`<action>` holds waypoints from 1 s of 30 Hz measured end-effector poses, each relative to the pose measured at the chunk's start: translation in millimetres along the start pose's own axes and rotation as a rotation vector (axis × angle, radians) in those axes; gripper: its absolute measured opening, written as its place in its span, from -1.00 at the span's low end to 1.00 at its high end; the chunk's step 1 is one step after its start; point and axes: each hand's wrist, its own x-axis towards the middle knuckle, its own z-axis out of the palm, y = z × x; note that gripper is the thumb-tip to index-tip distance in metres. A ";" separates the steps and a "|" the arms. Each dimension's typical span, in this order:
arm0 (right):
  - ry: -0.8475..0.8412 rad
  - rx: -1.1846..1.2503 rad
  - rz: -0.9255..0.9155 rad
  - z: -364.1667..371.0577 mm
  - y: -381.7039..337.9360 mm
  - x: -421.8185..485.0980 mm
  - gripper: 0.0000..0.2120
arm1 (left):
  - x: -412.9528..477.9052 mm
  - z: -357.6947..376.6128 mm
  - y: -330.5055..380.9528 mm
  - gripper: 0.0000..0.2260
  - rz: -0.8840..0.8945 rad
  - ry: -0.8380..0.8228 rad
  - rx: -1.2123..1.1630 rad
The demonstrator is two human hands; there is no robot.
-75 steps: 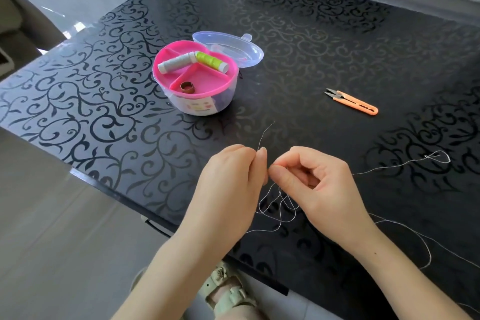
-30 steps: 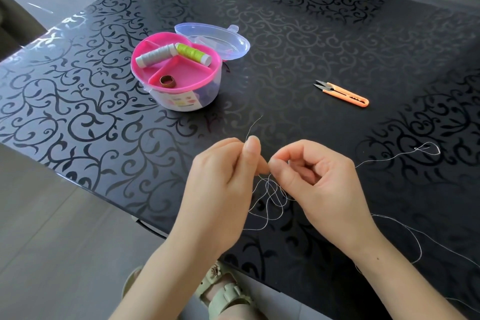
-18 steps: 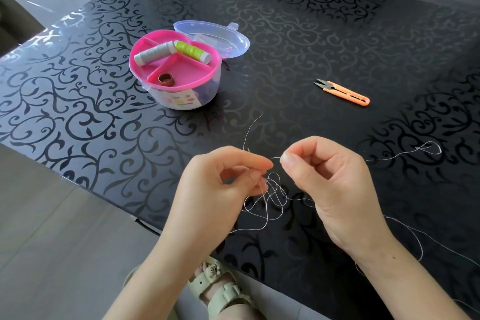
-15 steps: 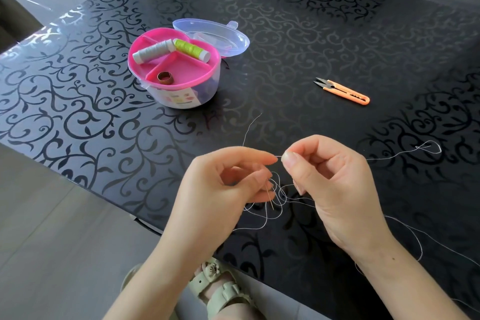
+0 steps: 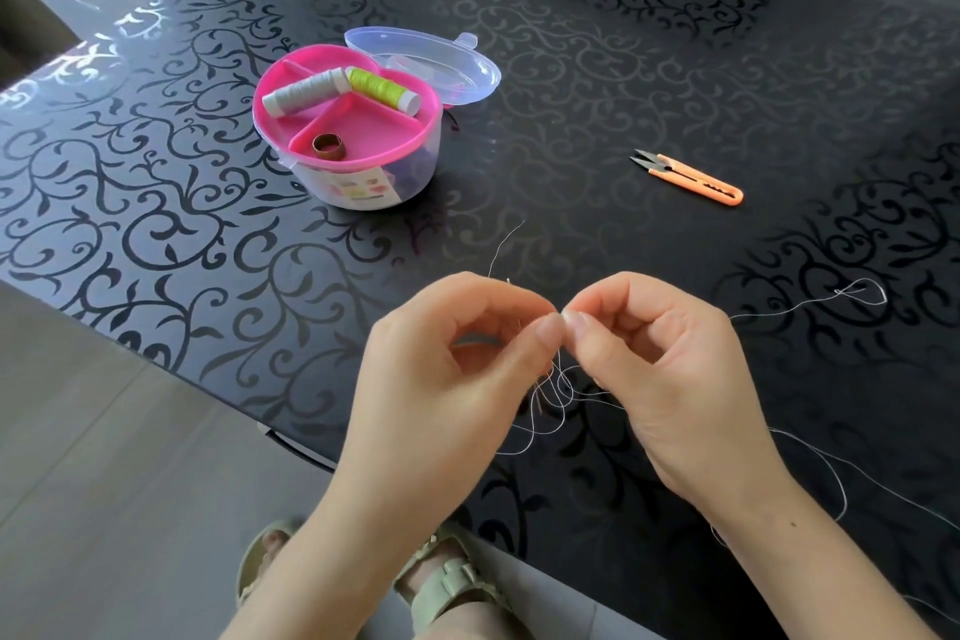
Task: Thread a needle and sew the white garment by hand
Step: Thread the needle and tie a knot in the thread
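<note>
"Head view, entry one: what's in your grip?"

"Your left hand [image 5: 457, 379] and right hand [image 5: 675, 379] meet fingertip to fingertip, each thumb and forefinger pinching the fine white thread [image 5: 789, 309]. A thin dark sliver below your left fingers is probably the slim steel needle [image 5: 540, 398], but it is too small to be sure."

"Outward?"

"Loose loops hang between your palms, and the rest trails right over the glossy black scroll-patterned table [image 5: 571, 42]. Farther off: orange thread snips [image 5: 691, 177], then a round clear plastic sewing box with a pink tray [image 5: 421, 172] holding a grey thread spool [image 5: 301, 94], a lime-green thread spool [image 5: 382, 88] and a brass thimble [image 5: 328, 147]."

"Progress?"

"Early, I judge. The thread appears cut to length, but I cannot tell whether it passes the eye. The white garment is not in view, so all the sewing remains."
</note>
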 end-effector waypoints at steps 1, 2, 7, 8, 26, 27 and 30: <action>-0.004 -0.007 0.000 0.1 0.2 0.0 -0.90 | 0.3 0.6 -0.9 -0.95 0.031 0.009 0.042; -0.008 -0.015 -0.003 0.2 0.5 0.1 -0.90 | 0.8 1.2 -2.0 -0.94 0.058 0.023 0.091; -0.050 -0.093 -0.075 -1.4 0.8 -2.0 -0.98 | 1.9 3.3 -6.7 -0.86 0.131 0.055 0.254; -0.052 -0.113 -0.087 -1.2 1.0 -2.5 -0.99 | 1.9 3.8 -7.1 -0.84 0.133 0.062 0.261; 0.015 0.012 0.043 0.9 -0.2 -1.8 -0.94 | 1.5 -1.4 -6.9 -0.66 0.008 0.173 0.217; 0.013 0.039 0.052 0.5 -0.2 -1.4 -0.93 | 2.1 -2.8 -7.0 -0.68 0.006 0.180 0.214; 0.000 0.095 0.073 0.4 -1.2 -0.3 -0.90 | 2.5 -5.0 -7.0 -0.76 0.031 0.170 0.243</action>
